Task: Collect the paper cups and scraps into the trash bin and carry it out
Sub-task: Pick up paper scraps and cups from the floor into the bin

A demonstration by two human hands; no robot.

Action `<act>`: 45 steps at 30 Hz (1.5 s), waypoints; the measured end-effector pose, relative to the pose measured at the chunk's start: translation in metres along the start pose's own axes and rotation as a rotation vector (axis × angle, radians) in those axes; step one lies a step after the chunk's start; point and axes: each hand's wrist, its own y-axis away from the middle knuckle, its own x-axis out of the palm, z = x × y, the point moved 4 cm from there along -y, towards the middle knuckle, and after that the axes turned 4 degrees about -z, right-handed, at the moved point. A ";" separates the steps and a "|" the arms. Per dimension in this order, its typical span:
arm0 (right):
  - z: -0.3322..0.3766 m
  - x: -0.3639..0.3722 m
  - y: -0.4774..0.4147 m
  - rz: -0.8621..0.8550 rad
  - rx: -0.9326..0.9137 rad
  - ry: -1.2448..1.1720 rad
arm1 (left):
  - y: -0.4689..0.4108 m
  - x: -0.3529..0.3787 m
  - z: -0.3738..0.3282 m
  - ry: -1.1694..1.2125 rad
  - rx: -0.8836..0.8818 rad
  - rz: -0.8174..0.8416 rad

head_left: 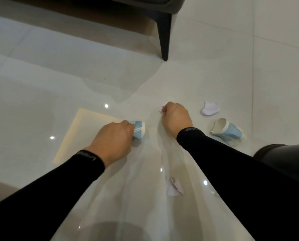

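My left hand (113, 141) is closed around a blue and white paper cup (139, 129), held low over the floor at the mouth of a thin see-through trash bag (145, 197). My right hand (175, 117) is a fist pinching the bag's far edge; something small and pale shows at its fingertips. A white paper scrap (174, 187) lies inside the bag. On the floor to the right lie a crushed blue paper cup (227, 132) and another white scrap (209, 108). A grey round bin (117, 226) shows dimly through the bag at the bottom edge.
Glossy white floor tiles (249, 58) spread all around. A dark sofa leg (164, 37) stands at the top centre, under a grey sofa base. My dark-clad knee (284, 153) is at the right edge.
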 end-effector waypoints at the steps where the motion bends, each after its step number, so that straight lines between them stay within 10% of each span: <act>1: -0.004 -0.007 -0.002 -0.021 -0.005 -0.003 | 0.004 -0.002 0.002 0.075 -0.018 -0.048; 7: -0.074 -0.080 -0.033 -0.215 0.256 -0.004 | 0.022 -0.020 -0.016 0.338 0.082 -0.223; 12: -0.100 -0.067 -0.022 0.063 0.199 0.371 | 0.025 -0.026 -0.026 0.455 0.070 -0.215; 16: -0.098 -0.066 -0.019 0.005 0.182 0.143 | 0.030 -0.030 -0.033 0.529 0.113 -0.205; 21: -0.092 -0.082 -0.015 -0.177 0.182 -0.103 | 0.026 -0.023 -0.060 0.712 0.187 -0.045; 27: -0.103 -0.099 0.000 -0.234 0.258 -0.254 | 0.043 0.023 -0.128 0.304 0.587 0.269; 36: -0.082 -0.050 -0.011 0.090 0.166 -0.018 | 0.056 0.023 -0.092 0.600 0.228 0.098; 45: -0.067 -0.068 -0.011 -0.208 0.057 -0.164 | 0.047 0.000 -0.058 1.022 -0.285 -0.015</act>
